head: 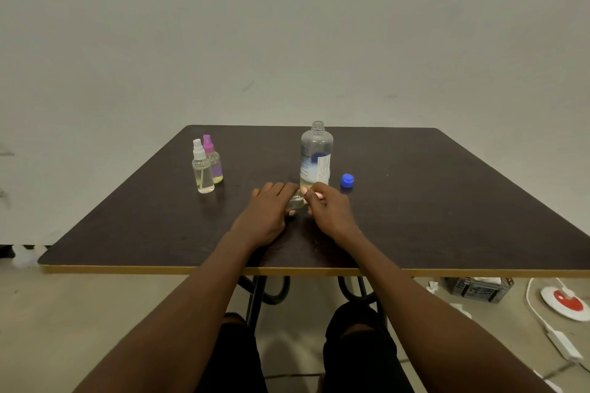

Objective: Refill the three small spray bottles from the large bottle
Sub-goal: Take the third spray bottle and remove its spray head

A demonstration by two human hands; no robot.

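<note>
Three small spray bottles are counted, along with one large bottle and one cap. The third bottle (295,202), clear and holding pale yellowish liquid, is found near the middle of the counter (447,201), just in front of the large bottle (316,156). It is gripped by the left hand (266,214), whose fingers (281,190) are laid round its far side, with the thumb on the near side. Its pink top (316,196) is pinched by the curled fingers of the right hand (330,212); whether the top is screwed on or loose cannot be told.

The large bottle is stood upright with its neck uncapped. It is clear, carries a blue and white label, and only a shallow layer of pale liquid is seen at its bottom. The blue cap (347,180) is set just to its right, apart from it.

Well to the left, the white-topped bottle (202,172) and the purple-topped bottle (214,163) are stood upright close together, the white one nearer; pale liquid is held in both.

On the floor at the right, a grey crate (479,290) and a white and red disc (566,305) with a white cable are seen
</note>
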